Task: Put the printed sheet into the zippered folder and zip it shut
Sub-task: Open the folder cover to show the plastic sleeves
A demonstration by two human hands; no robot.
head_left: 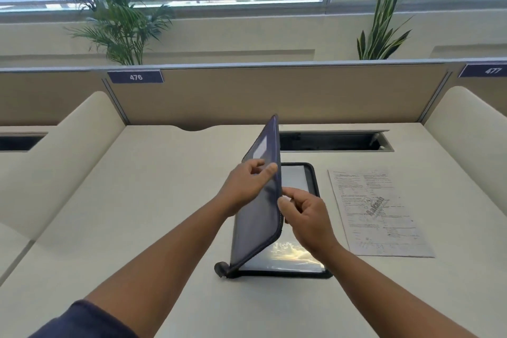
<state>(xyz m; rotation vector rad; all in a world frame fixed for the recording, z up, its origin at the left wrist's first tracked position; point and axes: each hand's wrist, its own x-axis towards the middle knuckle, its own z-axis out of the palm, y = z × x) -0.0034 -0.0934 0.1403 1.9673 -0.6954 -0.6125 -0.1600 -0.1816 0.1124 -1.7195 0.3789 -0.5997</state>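
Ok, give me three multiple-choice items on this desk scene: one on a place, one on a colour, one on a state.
1. Where does the sheet lie?
A. inside the folder
B. on the desk, right of the folder
C. in the left hand

2. What colour is the folder cover?
A. dark blue
B. red
C. yellow

3. What state is the folder in?
A. zipped shut
B. open, cover lifted
C. lying closed under the sheet

Answers:
1 B, the sheet rests flat on the desk, apart from the folder.
2 A, the raised cover shows dark blue.
3 B, the left hand and right hand hold the cover up, and the inner pocket shows.
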